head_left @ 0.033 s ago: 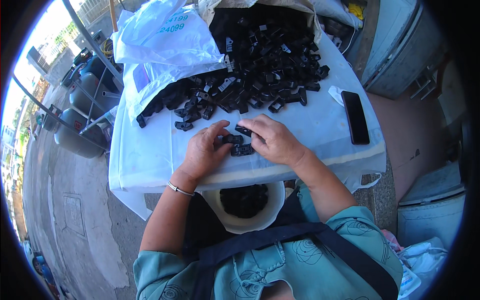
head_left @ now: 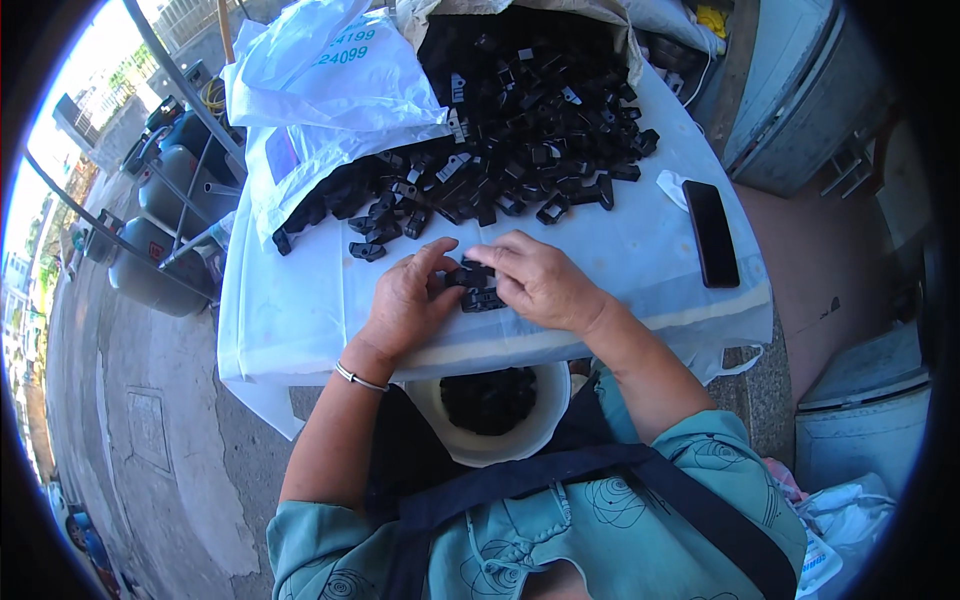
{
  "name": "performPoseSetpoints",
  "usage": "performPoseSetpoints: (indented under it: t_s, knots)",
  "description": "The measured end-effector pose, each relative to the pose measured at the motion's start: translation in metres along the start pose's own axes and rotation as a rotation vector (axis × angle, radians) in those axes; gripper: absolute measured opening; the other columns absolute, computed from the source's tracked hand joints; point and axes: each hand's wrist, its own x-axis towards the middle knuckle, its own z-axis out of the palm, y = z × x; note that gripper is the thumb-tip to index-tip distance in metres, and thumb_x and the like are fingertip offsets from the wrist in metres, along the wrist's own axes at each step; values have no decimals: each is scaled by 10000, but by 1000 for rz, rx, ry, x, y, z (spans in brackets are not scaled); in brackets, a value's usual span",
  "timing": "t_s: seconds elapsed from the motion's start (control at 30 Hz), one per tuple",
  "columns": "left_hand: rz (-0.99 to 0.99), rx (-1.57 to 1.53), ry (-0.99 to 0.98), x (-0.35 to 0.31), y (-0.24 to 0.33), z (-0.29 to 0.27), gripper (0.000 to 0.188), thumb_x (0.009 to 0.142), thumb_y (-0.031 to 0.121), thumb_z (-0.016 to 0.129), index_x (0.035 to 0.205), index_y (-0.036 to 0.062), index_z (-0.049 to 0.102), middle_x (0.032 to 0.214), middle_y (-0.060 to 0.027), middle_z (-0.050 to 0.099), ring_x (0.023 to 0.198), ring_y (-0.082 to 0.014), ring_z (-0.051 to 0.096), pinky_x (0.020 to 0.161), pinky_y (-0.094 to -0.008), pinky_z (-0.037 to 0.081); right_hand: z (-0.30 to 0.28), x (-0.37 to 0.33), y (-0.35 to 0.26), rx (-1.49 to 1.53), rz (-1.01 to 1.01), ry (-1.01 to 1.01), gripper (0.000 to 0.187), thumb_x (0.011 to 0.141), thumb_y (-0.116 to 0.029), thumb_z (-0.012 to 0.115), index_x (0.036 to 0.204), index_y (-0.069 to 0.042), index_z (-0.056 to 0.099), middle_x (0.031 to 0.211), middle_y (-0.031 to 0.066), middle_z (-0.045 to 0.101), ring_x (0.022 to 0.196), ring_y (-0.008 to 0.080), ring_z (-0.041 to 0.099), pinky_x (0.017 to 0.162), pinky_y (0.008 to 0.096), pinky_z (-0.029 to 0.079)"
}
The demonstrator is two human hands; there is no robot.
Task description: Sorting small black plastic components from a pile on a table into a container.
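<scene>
On the sheet, near edge: I see both hands close together over small black parts, just in front of the person.
Left hand: thumb and forefinger curve to a narrow gap around the upper part, holding it at its left end.
Right hand: fingers bent and close together over the parts from the right; blur at the tips means I cannot tell whether they pinch anything.
Lower part: on the sheet just nearer the person, close under the right fingers.
Pile: many black parts spread beyond the hands, well apart from them.
Loose part: at the pile's near left fringe, beyond the left hand.
Bag: white, crumpled, left of the pile and partly over it.
Phone: dark, flat on the right, touching a white tissue.
Bowl: pale, below the table edge, holding more black parts.
Bracelet: around the left wrist.
</scene>
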Motion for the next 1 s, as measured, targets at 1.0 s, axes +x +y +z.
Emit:
performPoseSetpoints:
  t_s: [1.0]
  knots:
    - [-65,384,285,22,-6,-8,371,821,137,690,1171,58,593,1062,-152,641,845,-312,664,720,-383,542,24,-7,-17,-255,-200,-103,324,865,-144,602,1175,-59,636,1189,156,607,1080,317,589,915,419,457]
